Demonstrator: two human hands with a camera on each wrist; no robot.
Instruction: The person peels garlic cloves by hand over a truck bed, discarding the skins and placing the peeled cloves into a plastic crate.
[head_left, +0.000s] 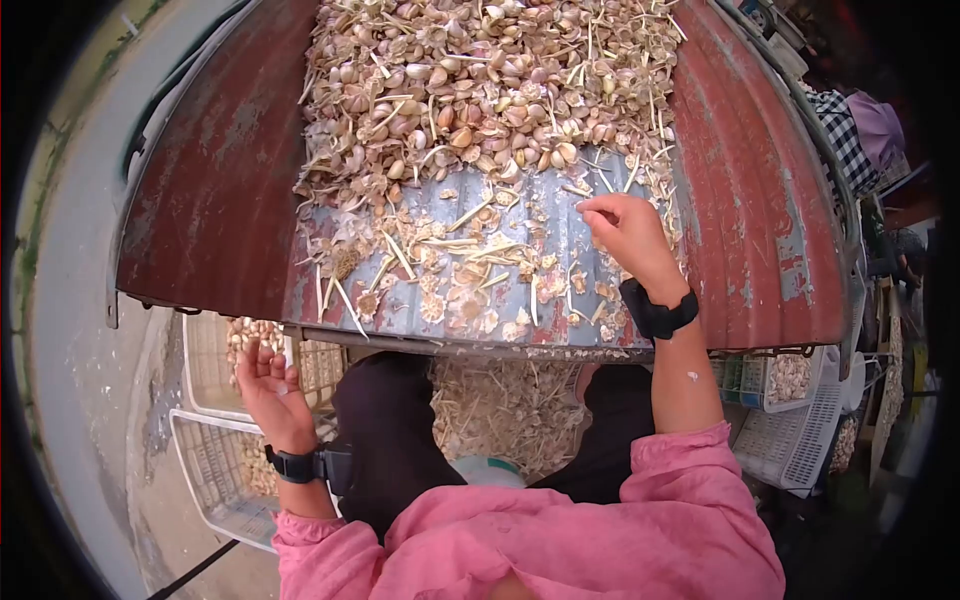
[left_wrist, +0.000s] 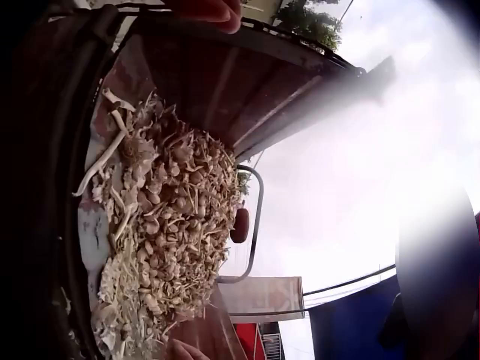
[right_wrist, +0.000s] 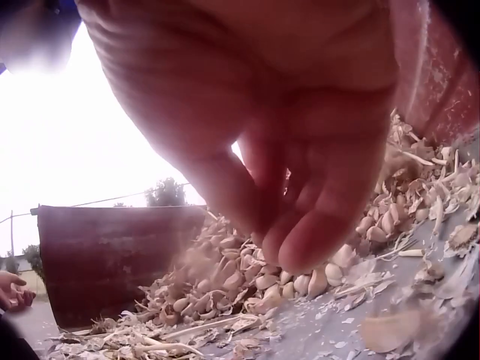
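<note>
A big heap of loose garlic cloves (head_left: 480, 90) covers the far part of a metal tray (head_left: 520, 215), with dry stalks and papery skins strewn nearer the front. My right hand (head_left: 632, 235) hovers over the tray's right side, at the near edge of the heap. Its fingers bend down with thumb and fingertips close together; the right wrist view shows nothing between them. Left of the tray's front edge, my left hand (head_left: 272, 395) is palm up above plastic crates, fingers loosely bent. A small whitish bit shows at its palm.
Red sloping side panels (head_left: 215, 170) flank the tray. Plastic crates (head_left: 215, 480) with cloves stand at lower left, and more crates (head_left: 775, 435) at lower right. Stalks and skins (head_left: 510, 410) cover the ground between the person's legs. A checkered cloth (head_left: 838, 135) is at far right.
</note>
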